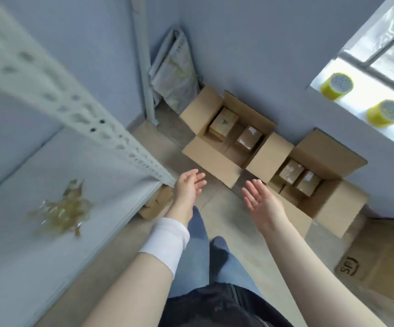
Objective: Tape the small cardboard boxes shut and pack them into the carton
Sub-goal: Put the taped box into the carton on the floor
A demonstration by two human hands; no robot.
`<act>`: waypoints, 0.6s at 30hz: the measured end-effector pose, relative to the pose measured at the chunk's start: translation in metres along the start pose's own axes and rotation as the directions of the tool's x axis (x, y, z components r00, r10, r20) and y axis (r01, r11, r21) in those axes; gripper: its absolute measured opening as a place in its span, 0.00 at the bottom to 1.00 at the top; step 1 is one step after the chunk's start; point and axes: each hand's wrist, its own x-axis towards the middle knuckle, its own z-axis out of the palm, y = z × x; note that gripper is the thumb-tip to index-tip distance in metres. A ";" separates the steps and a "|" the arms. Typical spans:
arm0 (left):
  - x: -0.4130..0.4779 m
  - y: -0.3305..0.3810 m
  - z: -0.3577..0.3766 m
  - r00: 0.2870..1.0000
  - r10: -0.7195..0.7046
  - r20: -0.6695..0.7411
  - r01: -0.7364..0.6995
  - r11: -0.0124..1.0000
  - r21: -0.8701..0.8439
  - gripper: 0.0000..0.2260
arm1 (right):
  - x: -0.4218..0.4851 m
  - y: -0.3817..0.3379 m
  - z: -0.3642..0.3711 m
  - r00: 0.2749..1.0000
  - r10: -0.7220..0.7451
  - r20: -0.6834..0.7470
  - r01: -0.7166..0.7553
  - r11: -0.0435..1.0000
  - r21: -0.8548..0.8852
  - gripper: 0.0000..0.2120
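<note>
Spreading loose and straight, the fingers [200,184] of the left hand [188,188] grasp nothing. I see the same on the right hand [263,205]: palm turned inward, fingers [249,198] released, nothing between them. Both hands hang above the grey concrete floor [229,218], apart from each other and touching no box. A white cloth band [167,241] wraps the left forearm.

Just beyond the left hand stands an open brown cardboard carton [211,159] with its flaps spread. Two small taped cardboard boxes sit in it, the rear box [223,123] and the front box [247,138] close beside it. To its right, against the blue wall [262,67], a second open brown carton [339,208] holds more small taped boxes [291,172], packed tightly together near its far corner.

On the white window sill [356,100] above, I make out two yellow tape rolls [336,86], well apart. At my left, a grey metal shelf [49,256] carries a crumpled wad of clear tape [61,208]. Flat brown cardboard [380,256] lies on the floor at the right.
</note>
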 end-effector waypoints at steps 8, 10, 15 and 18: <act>-0.130 0.078 -0.048 0.915 0.378 0.143 -0.362 0.923 -0.128 0.12 | -0.136 0.013 0.079 0.912 -0.349 0.218 0.379 0.918 -0.117 0.07; -0.165 0.108 -0.076 0.832 0.532 0.157 -0.517 0.846 -0.131 0.10 | -0.175 0.018 0.114 0.865 -0.397 0.306 0.434 0.899 -0.058 0.05; -0.255 0.166 -0.175 0.622 0.777 0.098 -0.752 0.628 -0.201 0.10 | -0.281 0.050 0.191 0.704 -0.472 0.530 0.515 0.854 0.076 0.07; -0.294 0.188 -0.240 0.528 0.849 0.009 -0.834 0.520 -0.184 0.11 | -0.334 0.072 0.232 0.597 -0.462 0.656 0.541 0.835 0.096 0.06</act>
